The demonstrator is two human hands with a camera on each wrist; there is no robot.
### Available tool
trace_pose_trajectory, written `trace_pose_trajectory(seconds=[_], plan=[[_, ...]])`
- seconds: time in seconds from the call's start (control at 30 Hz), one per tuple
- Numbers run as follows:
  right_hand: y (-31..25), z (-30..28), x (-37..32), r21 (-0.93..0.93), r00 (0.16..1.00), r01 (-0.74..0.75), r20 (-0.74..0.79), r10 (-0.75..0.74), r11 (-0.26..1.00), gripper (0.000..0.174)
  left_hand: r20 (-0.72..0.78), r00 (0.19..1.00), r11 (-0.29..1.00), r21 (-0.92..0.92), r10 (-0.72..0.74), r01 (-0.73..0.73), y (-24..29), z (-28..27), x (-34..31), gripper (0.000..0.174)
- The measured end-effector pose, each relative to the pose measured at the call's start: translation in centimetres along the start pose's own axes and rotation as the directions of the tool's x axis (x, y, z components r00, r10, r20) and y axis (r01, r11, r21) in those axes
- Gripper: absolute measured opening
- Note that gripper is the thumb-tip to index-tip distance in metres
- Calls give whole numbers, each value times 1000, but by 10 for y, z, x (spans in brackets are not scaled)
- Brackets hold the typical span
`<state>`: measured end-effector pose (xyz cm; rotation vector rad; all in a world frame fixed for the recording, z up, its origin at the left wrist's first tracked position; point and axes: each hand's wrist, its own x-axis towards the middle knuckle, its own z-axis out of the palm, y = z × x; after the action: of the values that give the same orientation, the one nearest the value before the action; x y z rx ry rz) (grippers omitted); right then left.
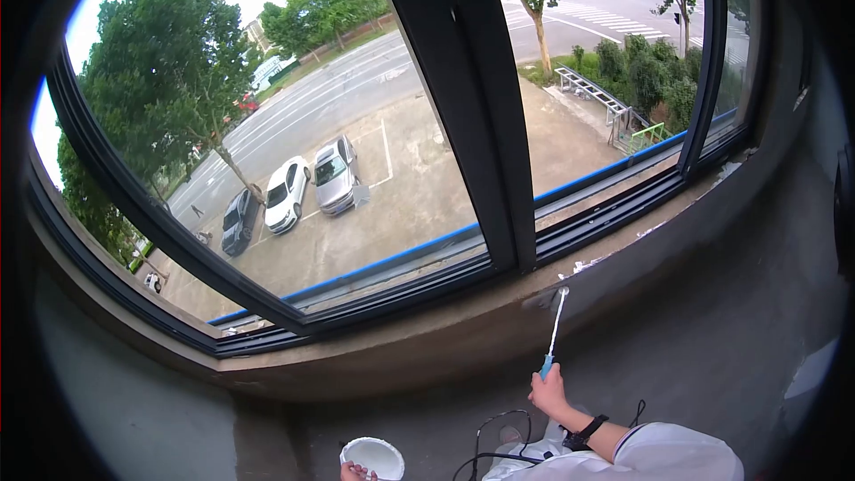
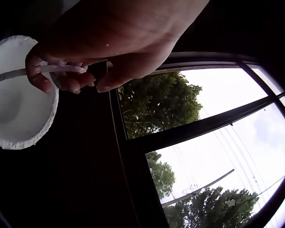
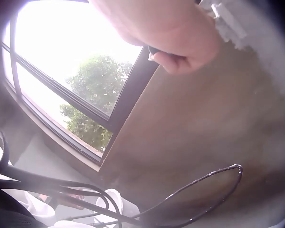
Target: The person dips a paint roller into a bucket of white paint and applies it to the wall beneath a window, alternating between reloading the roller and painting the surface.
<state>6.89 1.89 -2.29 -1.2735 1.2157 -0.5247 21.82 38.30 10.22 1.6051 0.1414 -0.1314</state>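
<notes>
My right hand (image 1: 549, 392) grips the blue handle of a paint roller (image 1: 557, 330), whose thin rod is coated in white. The roller's far end reaches the grey wall just under the window sill. In the right wrist view the fingers of my right hand (image 3: 171, 38) are curled tight, and the handle is mostly hidden. Low in the head view, my left hand (image 1: 354, 472) is at the side of a white bucket (image 1: 385, 456). From the left wrist, its fingers curl round the bucket's pale handle (image 2: 61, 69), and the bucket's inside is white.
A dark-framed window (image 1: 508, 125) runs above the sill (image 1: 427, 325), with white splashes (image 1: 583, 267) on its edge. Black cables (image 3: 199, 180) loop near the body. Parked cars (image 1: 287, 191) and trees stand outside. The grey wall (image 1: 659, 303) curves round to the right.
</notes>
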Motion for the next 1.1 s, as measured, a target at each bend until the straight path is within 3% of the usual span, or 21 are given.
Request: trace_pose_trajectory(seconds=[0.13, 0.2, 0.33, 0.47, 0.57, 0.73, 1.0, 1.03, 1.1], plan=[[-7, -50, 29, 20, 998, -59, -27, 59, 998, 24, 49, 997, 998, 17, 58, -59, -15, 32, -20, 46], [-11, -74, 41, 46, 995, -94, -22, 95, 994, 23, -4, 1000, 995, -94, 25, -25, -22, 51, -29, 44], [-9, -109, 71, 129, 986, -145, -60, 154, 981, 22, -11, 995, 995, 10, 100, -100, -33, 86, -54, 48], [-9, -128, 96, 182, 982, -135, -108, 156, 974, 22, 7, 997, 996, -34, 77, -77, -54, 92, -54, 52], [-10, -131, 94, 154, 974, -185, -101, 201, 971, 23, 37, 999, 999, 37, 32, -33, -58, 92, -54, 54], [-11, -106, 81, 167, 978, -197, -31, 205, 966, 24, 47, 998, 998, 42, 41, -43, -47, 90, -49, 54], [-32, -15, 10, 69, 965, -179, 207, 162, 981, 26, 47, 997, 994, 85, 67, -71, 0, 61, -15, 44], [-35, -4, 0, 49, 959, -157, 248, 140, 986, 27, 45, 996, 993, 91, 73, -77, -17, 39, 5, 44], [-40, 14, -17, -1, 943, -109, 317, 104, 994, 29, -6, 997, 997, -26, -76, 76, -68, -17, 63, 43]])
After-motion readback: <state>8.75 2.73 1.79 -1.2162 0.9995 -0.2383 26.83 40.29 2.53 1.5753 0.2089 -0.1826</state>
